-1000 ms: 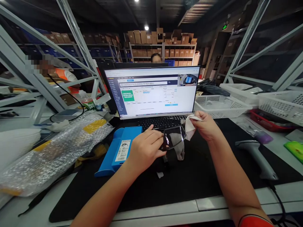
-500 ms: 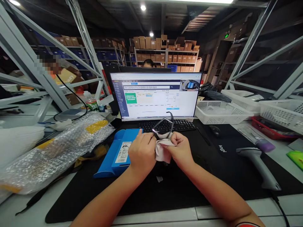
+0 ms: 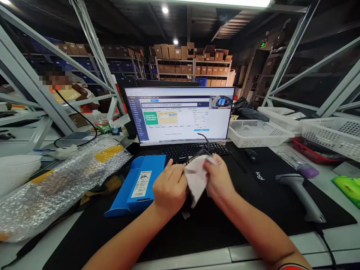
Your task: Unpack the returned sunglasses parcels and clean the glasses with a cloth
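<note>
Operator: How are my arms lying?

Describer: Your left forearm (image 3: 123, 230) slants up from the lower left, your right forearm (image 3: 258, 221) from the lower right. They bring your hands close together over the black mat (image 3: 225, 240) on the table (image 3: 197, 258).

Operator: And my left hand (image 3: 170, 185)?

Describer: Its back faces you, knuckles bent, thumb pointing up. Its fingers are curled in around the near left side of the dark-framed glasses (image 3: 201, 152); their tips are hidden.

Operator: My right hand (image 3: 221, 178)?

Describer: Slightly blurred, bent inward at the wrist, its fingers pinching a pale cloth (image 3: 196, 178) with a zigzag edge. The cloth hangs between your hands, covering much of the glasses.

Operator: Where exactly are the glasses?

Describer: Raised between your hands, behind the cloth, just before the keyboard (image 3: 171, 153). One temple arm curves upward. A blue box (image 3: 140, 187) lies beside your left hand.
</note>
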Demonstrator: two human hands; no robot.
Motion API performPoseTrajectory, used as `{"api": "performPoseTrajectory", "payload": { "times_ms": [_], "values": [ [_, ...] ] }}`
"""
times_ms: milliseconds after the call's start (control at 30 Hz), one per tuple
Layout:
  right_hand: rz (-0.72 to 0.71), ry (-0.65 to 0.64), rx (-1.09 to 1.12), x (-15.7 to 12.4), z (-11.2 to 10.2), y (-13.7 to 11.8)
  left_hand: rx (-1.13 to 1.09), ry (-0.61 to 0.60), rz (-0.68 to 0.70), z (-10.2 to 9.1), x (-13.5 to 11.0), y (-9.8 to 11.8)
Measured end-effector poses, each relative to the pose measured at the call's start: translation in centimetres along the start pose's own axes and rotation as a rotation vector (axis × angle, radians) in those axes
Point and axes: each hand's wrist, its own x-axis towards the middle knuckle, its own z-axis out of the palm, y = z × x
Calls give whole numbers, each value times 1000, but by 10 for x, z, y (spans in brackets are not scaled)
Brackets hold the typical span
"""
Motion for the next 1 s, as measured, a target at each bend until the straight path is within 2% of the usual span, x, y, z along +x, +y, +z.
{"api": "performPoseTrajectory", "payload": {
  "times_ms": [100,167,300,367,433,500,533,633,700,767,800,900,1000],
  "values": [
    [-126,88,-121,-14,10,24,5,-23,-44,1,1,-5],
    [-141,69,-128,-16,11,23,-21,-8,-43,2,2,-5],
    [5,72,112,2,-5,-10,-83,35,37,1,5,-3],
    [83,27,94,15,-16,-27,-123,1,54,0,7,-4],
    [113,-67,-34,27,-28,-38,-153,-51,21,-1,7,-7],
    [21,-96,-196,37,-41,-46,-166,-81,-37,-1,6,-12],
    [-61,-71,-290,41,-49,-51,-166,-86,-63,-1,6,-15],
    [-311,152,-713,48,-78,-75,-140,-48,-99,0,5,-22],
    [-377,348,-1075,49,-103,-95,-118,-18,-92,1,5,-25],
    [-331,486,-1356,52,-129,-112,-105,5,-88,1,6,-27],
    [-272,508,-1455,55,-142,-118,-99,16,-91,0,7,-28],
    [-97,458,-1624,68,-172,-119,-84,42,-97,-2,8,-31],
    [-37,386,-1652,88,-184,-100,-63,62,-87,-4,9,-32]
  ]
}}
